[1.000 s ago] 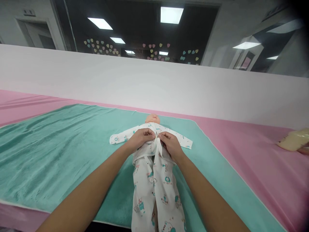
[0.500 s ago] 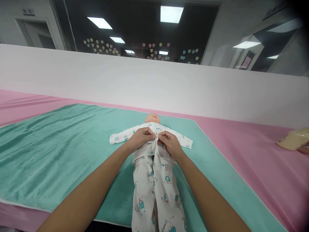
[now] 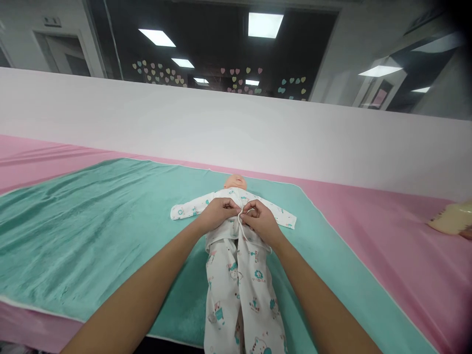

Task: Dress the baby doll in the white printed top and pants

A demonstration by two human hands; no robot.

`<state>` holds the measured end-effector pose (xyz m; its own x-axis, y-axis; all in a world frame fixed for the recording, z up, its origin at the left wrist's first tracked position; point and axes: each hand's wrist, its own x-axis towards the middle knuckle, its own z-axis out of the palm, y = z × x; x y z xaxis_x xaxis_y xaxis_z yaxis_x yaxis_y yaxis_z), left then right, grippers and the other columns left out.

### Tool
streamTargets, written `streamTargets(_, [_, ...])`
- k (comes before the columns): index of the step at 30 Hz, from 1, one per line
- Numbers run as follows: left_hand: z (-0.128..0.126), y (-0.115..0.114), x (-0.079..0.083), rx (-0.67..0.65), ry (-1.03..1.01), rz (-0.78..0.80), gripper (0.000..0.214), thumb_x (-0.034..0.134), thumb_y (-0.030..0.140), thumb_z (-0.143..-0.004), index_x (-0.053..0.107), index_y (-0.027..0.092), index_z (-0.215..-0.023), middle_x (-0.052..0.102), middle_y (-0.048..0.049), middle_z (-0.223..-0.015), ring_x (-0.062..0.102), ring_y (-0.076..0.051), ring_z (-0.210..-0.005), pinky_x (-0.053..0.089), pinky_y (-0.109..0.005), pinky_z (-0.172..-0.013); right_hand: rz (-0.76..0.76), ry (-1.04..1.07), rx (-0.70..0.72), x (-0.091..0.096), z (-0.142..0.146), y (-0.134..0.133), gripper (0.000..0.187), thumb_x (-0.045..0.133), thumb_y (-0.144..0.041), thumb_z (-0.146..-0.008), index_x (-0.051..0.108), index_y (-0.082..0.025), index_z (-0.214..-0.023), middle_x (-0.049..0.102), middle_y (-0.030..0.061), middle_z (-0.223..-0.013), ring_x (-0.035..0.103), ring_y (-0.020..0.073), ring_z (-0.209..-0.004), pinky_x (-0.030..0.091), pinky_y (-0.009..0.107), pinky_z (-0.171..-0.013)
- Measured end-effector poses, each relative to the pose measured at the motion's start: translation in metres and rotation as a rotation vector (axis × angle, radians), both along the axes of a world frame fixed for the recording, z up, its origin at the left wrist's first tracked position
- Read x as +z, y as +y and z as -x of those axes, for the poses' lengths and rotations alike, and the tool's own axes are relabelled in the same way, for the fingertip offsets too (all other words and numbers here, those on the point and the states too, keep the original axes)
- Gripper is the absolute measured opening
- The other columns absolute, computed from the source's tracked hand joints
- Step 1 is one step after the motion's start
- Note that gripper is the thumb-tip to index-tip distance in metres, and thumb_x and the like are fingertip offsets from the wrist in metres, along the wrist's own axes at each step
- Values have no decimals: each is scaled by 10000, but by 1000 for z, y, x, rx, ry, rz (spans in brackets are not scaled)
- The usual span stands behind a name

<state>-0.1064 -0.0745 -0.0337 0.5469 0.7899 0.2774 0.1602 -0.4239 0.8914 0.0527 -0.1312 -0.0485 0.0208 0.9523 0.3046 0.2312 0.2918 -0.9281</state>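
Note:
A baby doll (image 3: pixel 235 182) lies on its back on a teal towel (image 3: pixel 92 221), dressed in a white printed suit (image 3: pixel 239 275) with small animal figures. Both my hands rest on the doll's chest. My left hand (image 3: pixel 218 213) pinches a thin white tie string (image 3: pixel 241 223) of the suit. My right hand (image 3: pixel 260 220) pinches the same string from the other side, and the fingertips of the two hands nearly touch. The string's loose end hangs down over the doll's belly. The doll's sleeves spread out to both sides.
The towel lies on a pink sheet (image 3: pixel 387 236) over a wide table. A white wall panel (image 3: pixel 221 128) runs along the back. A pale yellow object (image 3: pixel 452 219) lies at the far right edge. Glass with heart stickers shows above.
The broad hanging tie has been drawn in to a thin string between my fingers. Both hands stay on the doll's chest, fingers curled tighter. The view shifted slightly.

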Motion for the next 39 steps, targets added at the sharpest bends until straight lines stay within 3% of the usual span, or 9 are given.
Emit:
streamTargets(7, [1, -7, 7, 3, 55, -35, 216, 562, 350, -712, 667, 166, -750, 650, -19, -732, 556, -147, -691, 398, -237, -596, 6, -39, -78, 0, 4, -1, 209, 601, -375, -698, 481, -224, -776, 465, -82, -470, 446, 102, -449, 316, 210, -468])
streamTargets(16, [-5, -3, -3, 141, 93, -164, 148, 525, 219, -662, 647, 174, -733, 621, 11, -677, 526, -125, -644, 376, -224, -576, -54, -112, -96, 2, 3, -1, 190, 608, -347, -697, 501, -217, -785, 537, -44, -629, 467, 101, -521, 330, 213, -495])
streamTargets(20, [-7, -2, -6, 89, -10, -84, 216, 514, 215, -671, 609, 166, -858, 627, -2, -734, 534, -122, -661, 398, -225, -593, -45, -80, -87, 2, 3, -1, 215, 621, -362, -693, 502, -212, -792, 549, -38, -678, 459, 92, -529, 328, 212, -500])
streamTargets(25, [-6, 0, -8, 33, -88, -30, 225, 523, 230, -683, 570, 161, -892, 610, 0, -743, 510, -100, -626, 384, -214, -577, -18, -11, -87, 0, 3, 1, 204, 583, -381, -729, 498, -214, -808, 469, -73, -541, 380, 77, -441, 282, 205, -444])
streamTargets(30, [-4, -1, -7, 12, -75, -34, 200, 506, 267, -732, 560, 171, -899, 595, 6, -739, 516, -106, -647, 390, -217, -591, 22, 54, -23, 1, 1, 4, 195, 579, -362, -725, 491, -212, -813, 528, -56, -574, 442, 84, -463, 330, 202, -446])
streamTargets(35, [-4, 3, -9, 81, 65, -266, 201, 437, 267, -806, 593, 194, -910, 536, 20, -661, 498, -121, -637, 403, -250, -621, -6, -29, -41, -4, -1, 5, 157, 524, -345, -762, 512, -211, -842, 587, -21, -638, 513, 116, -540, 378, 230, -487])
streamTargets(39, [-2, 13, -14, 96, 70, -513, 267, 403, 169, -811, 654, 218, -891, 557, -29, -857, 512, -156, -874, 408, -297, -803, -292, -266, -180, -9, 4, 7, 86, 512, -234, -747, 563, -212, -814, 605, 29, -904, 557, 172, -840, 439, 299, -700])
